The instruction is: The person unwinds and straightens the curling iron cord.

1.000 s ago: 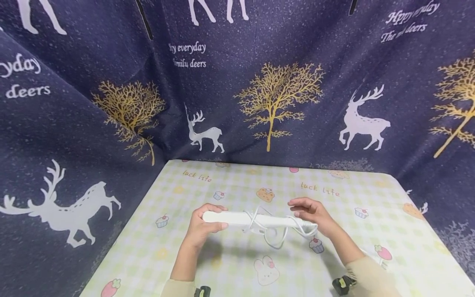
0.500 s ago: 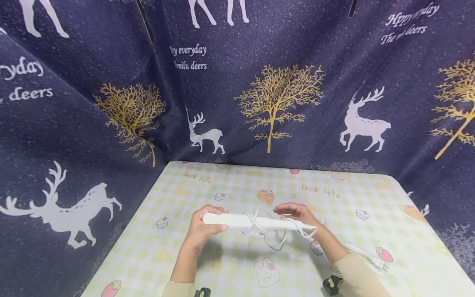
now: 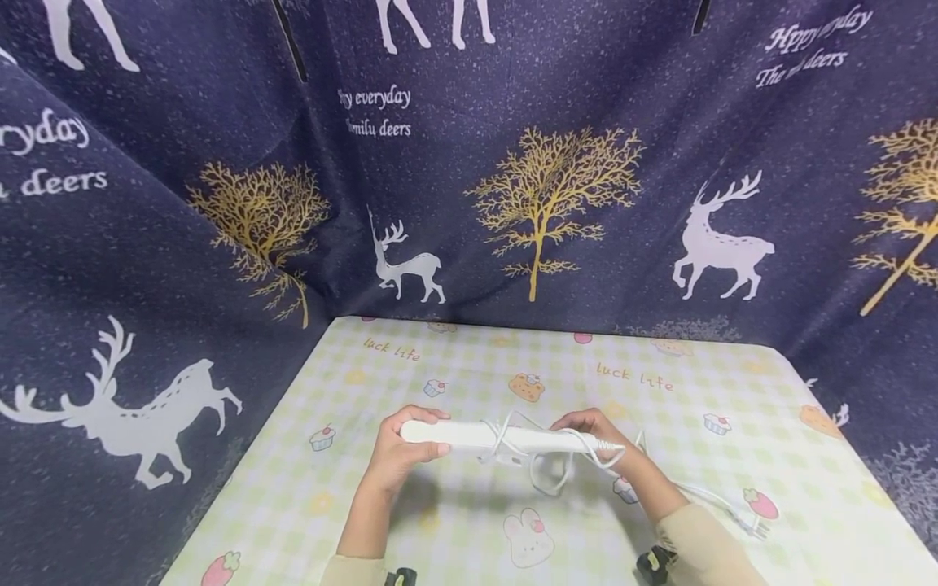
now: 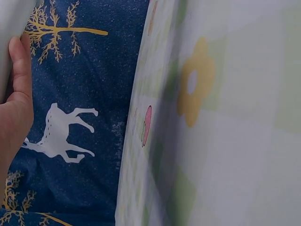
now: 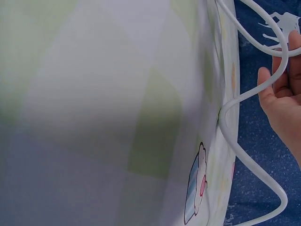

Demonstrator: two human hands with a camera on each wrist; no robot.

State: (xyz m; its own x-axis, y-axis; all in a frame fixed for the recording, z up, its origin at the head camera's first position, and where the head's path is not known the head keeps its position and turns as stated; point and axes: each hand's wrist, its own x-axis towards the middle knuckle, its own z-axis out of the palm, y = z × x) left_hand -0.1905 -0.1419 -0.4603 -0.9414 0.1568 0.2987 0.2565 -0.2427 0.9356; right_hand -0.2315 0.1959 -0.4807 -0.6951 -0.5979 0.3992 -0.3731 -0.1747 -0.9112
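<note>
A long white bar-shaped device point(image 3: 458, 434) is held level above the table, its exact kind not clear. Its white cord point(image 3: 550, 488) is wound loosely round the middle and right part. My left hand point(image 3: 396, 443) grips the rounded left end, thumb on the near side and fingers behind; the left wrist view shows fingers point(image 4: 21, 66) against the white body. Behind the right end is my right hand point(image 3: 597, 431), partly hidden by device and cord. The right wrist view has its fingers point(image 5: 281, 77) loosely bent and the thumb apart, with cord loops crossing in front.
Trailing past the right forearm, the cord ends in a pronged plug point(image 3: 755, 527) on the table. A checked, printed cloth covers the table point(image 3: 352, 521). Dark blue curtains point(image 3: 454, 179) with deer and trees hang behind and at the left.
My right hand has moved left and slightly down behind the device's right part, among the cord loops. The plug has come into fuller view. My left hand keeps its grip.
</note>
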